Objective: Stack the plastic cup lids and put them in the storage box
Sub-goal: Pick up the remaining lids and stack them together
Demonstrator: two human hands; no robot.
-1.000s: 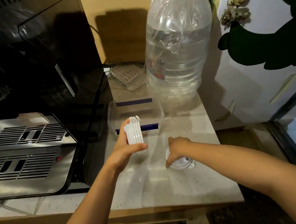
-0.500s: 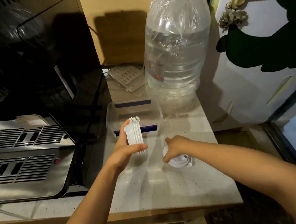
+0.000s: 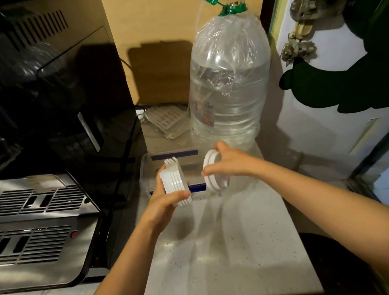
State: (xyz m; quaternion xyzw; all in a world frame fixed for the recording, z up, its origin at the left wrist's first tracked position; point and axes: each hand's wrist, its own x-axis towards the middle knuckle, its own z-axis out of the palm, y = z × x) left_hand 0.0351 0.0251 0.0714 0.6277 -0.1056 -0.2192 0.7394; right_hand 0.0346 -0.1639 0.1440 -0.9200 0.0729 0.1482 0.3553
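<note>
A: We've got the stack of lids pinched on edge in our left hand, and our right hand is clamped on a smaller bunch of lids, both up over the storage box.

B: Line up the rims before nesting. The speckled counter is cramped between the water jug and the coffee machine.

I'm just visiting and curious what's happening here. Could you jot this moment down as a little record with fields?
left hand: holds a stack of white lids on edge
right hand: holds more white lids, apart from the stack
storage box: clear, behind the hands, on the counter
water bottle: large, upright behind the box
left of counter: metal-grilled machine
</note>
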